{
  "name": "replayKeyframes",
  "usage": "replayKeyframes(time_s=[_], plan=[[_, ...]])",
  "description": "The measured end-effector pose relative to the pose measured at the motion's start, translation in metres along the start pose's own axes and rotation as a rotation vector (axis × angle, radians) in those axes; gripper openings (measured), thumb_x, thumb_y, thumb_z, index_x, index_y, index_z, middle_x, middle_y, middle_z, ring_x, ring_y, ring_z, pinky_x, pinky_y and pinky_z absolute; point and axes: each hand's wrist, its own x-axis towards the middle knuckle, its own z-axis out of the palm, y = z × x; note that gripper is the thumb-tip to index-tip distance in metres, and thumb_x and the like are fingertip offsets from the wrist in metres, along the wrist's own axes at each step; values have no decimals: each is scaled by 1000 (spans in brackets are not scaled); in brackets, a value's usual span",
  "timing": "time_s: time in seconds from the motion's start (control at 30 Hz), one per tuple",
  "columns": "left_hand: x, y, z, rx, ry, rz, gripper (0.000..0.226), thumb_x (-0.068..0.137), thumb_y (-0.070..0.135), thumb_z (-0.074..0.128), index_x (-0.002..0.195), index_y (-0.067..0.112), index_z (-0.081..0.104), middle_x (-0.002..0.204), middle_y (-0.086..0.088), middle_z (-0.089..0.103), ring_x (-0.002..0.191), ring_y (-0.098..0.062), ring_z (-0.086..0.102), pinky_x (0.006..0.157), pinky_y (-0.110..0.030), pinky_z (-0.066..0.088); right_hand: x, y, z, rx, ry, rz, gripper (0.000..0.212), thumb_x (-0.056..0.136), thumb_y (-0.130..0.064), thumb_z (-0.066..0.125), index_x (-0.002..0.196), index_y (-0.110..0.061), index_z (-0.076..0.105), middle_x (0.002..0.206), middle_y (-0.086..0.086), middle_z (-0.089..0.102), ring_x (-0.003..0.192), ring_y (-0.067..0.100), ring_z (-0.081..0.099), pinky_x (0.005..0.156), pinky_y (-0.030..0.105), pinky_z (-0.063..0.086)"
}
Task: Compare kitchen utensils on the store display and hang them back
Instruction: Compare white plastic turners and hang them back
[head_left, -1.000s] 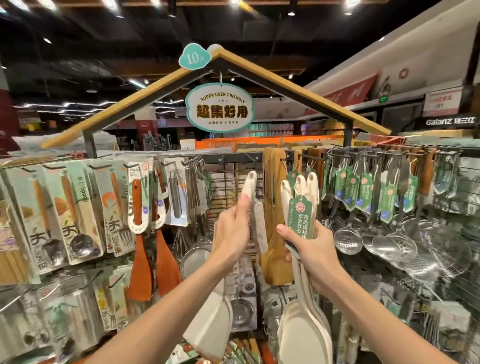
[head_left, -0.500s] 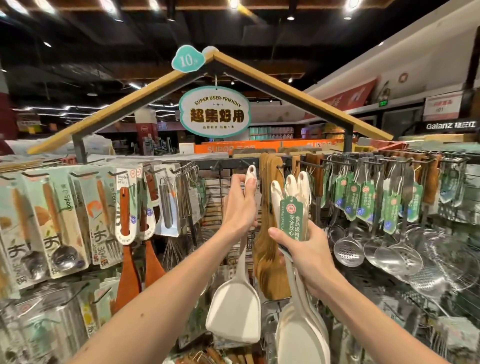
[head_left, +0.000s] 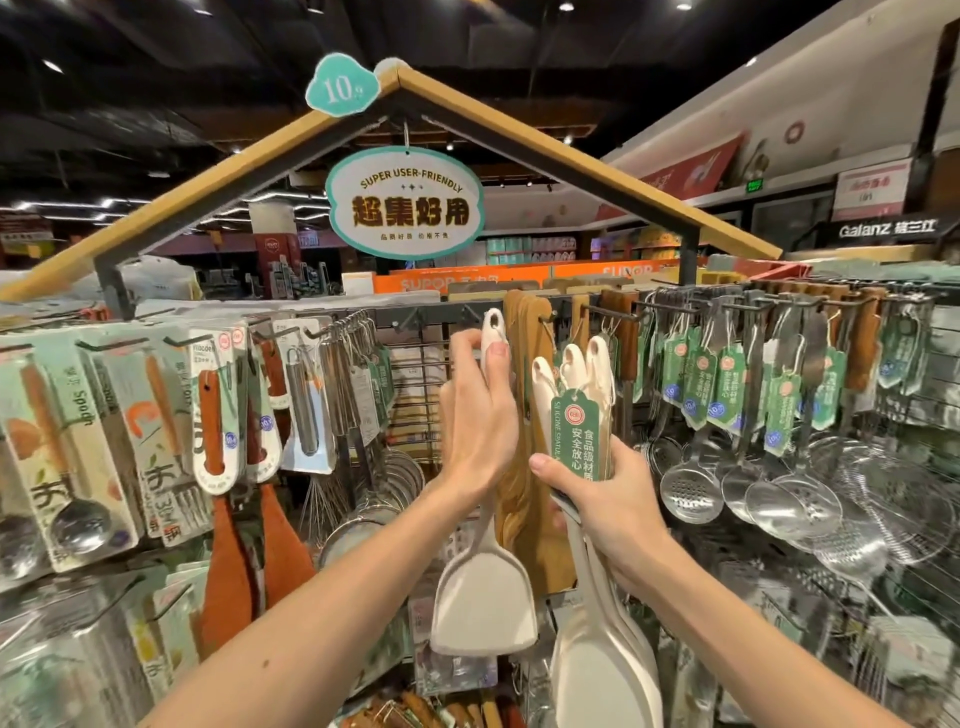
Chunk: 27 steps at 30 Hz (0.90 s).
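Left hand (head_left: 475, 431) is gripping a cream square-bladed spatula (head_left: 483, 608) upright, eyelet end beside wooden utensils (head_left: 524, 364), bare wire grid (head_left: 418, 374) leftward; right hand (head_left: 608, 509) is clutching tagged matching spatulas (head_left: 597, 670).

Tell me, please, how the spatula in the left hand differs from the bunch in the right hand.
The single spatula, pinched by the left hand, reaches higher; the spatula bunch sits lower in the right hand. The spatula bunch carries a green tag; the single spatula shows none. Both are cream.
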Motion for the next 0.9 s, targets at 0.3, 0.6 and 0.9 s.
replayKeyframes(time_s=[0.3,0.6,0.9], plan=[[11,-6,-2,-12,-26,-75,13,107,43,35,103,31,40,58,1,51,45,-20,54,48,-51,55,0,1,2,2,1,-17,28,78,-17,83,100,-13,65,74,1,73,56,15,63,54,33,57],[33,-24,6,-8,-156,-298,18,108,42,33,108,25,40,71,-6,60,55,-19,61,53,-37,58,0,-8,1,70,-79,18,28,80,-14,81,101,-9,64,70,0,69,54,15,60,49,29,53],[45,-24,-7,95,-266,-408,23,108,39,36,117,22,50,104,-5,64,94,-27,67,91,-52,55,-15,-7,-5,162,-185,76,31,80,-14,78,101,2,61,65,4,64,52,18,57,45,26,50]])
